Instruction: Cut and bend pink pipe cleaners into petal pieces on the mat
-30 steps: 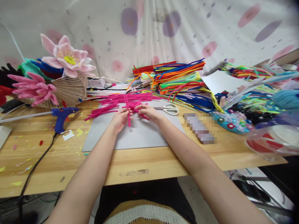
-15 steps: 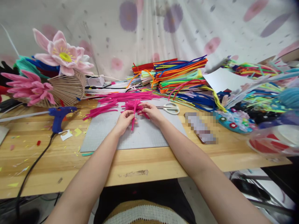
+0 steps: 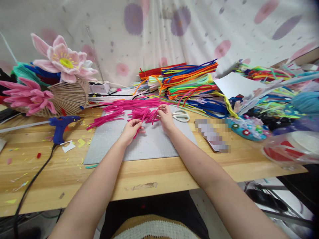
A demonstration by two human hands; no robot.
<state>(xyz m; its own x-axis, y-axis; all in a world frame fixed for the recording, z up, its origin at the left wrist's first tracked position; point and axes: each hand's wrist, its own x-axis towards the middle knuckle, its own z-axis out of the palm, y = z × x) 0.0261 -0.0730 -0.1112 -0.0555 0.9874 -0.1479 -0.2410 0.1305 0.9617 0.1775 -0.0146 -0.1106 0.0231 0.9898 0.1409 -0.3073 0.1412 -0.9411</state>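
Observation:
My left hand [image 3: 130, 131] pinches a few magenta pipe cleaners [image 3: 136, 134] between thumb and fingers, their lower ends poking out below. To its right, my right hand [image 3: 166, 119] has its fingertips closed on a magenta pipe cleaner at the right end of a pile of short magenta pipe cleaners [image 3: 149, 114]. That pile lies on a grey cutting mat [image 3: 109, 146]. More magenta pipe cleaners [image 3: 109, 117] lie at the mat's left, and a longer bundle [image 3: 134, 103] stretches along its back edge. White-handled scissors [image 3: 181, 116] rest just right of my right hand.
A blue glue gun [image 3: 61, 127] with its cord stands at left, near pipe-cleaner flowers [image 3: 66, 61] and a woven fan [image 3: 71, 96]. Stacked coloured pipe cleaners [image 3: 189, 78] line the back. A blurred-out phone-like object [image 3: 211, 137] and a clear plastic tub [image 3: 291, 147] are at right.
My right hand has moved right and slightly up, away from my left hand. The stems in my left hand were upright and now tilt. The view has shifted slightly.

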